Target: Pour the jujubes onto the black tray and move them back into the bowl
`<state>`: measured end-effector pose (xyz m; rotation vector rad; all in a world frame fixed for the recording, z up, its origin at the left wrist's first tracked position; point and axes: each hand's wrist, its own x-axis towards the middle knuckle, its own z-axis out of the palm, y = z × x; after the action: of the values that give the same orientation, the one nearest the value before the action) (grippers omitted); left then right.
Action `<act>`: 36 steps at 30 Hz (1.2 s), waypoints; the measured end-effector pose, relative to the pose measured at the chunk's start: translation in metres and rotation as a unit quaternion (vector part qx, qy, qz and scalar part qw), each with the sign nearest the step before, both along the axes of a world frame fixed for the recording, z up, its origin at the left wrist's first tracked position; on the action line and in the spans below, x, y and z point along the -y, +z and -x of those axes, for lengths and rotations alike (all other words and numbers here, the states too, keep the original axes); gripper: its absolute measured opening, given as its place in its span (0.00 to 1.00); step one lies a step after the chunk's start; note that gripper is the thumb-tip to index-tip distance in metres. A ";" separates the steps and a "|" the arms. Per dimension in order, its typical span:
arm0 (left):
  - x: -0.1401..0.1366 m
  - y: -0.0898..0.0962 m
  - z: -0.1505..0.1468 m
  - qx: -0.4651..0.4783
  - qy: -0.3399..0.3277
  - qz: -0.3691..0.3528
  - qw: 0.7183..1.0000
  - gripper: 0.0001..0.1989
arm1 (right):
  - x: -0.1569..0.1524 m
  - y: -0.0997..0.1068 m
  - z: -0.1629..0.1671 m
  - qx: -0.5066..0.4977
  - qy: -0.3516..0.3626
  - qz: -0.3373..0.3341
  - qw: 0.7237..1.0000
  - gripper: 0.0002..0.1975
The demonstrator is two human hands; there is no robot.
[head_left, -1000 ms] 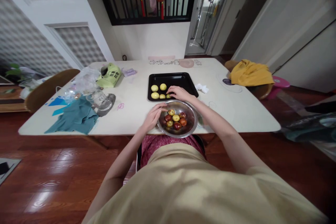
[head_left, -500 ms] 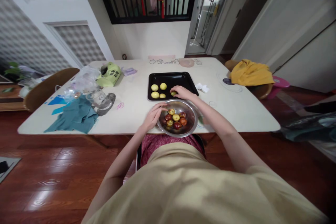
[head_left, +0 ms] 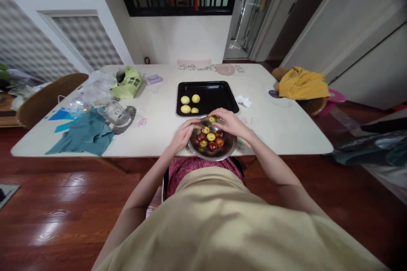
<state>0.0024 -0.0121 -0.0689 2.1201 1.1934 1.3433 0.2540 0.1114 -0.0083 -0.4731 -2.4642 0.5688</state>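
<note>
A shiny steel bowl (head_left: 232, 146) sits at the table's front edge, holding several mottled fruits (head_left: 210, 136), some red-brown and some yellow-green, that look like jujubes. My left hand (head_left: 182, 136) rests at the bowl's left rim, with its thumb and fingers reaching over the edge. Above the bowl's far side, my right hand (head_left: 230, 123) has its fingers curled round a yellow-green fruit (head_left: 212, 119), partly hidden by the fingers. Just beyond the bowl lies a black baking tray (head_left: 216, 93). Several pale yellow fruits (head_left: 185, 100) are grouped in its left part.
A crumpled white tissue (head_left: 243, 101) lies right of the tray. On the table's left are a teal cloth (head_left: 84, 133), a clear jug (head_left: 116, 114), plastic bags (head_left: 95, 89) and a lime-green bag (head_left: 129, 82). A yellow garment (head_left: 302, 84) covers the chair at right.
My right hand has drawn back from the tray to over the bowl, bringing a yellow-green fruit with it. My left hand stays at the bowl's rim. The view has tipped slightly downward.
</note>
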 end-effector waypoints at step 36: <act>0.000 -0.001 0.001 -0.010 0.007 0.004 1.000 0.27 | 0.009 -0.021 0.006 0.038 0.035 0.052 0.997 0.09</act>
<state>0.0011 -0.0117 -0.0701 2.1285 1.2215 1.3231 0.2482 0.1025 -0.0294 -0.4575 -2.5402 0.7228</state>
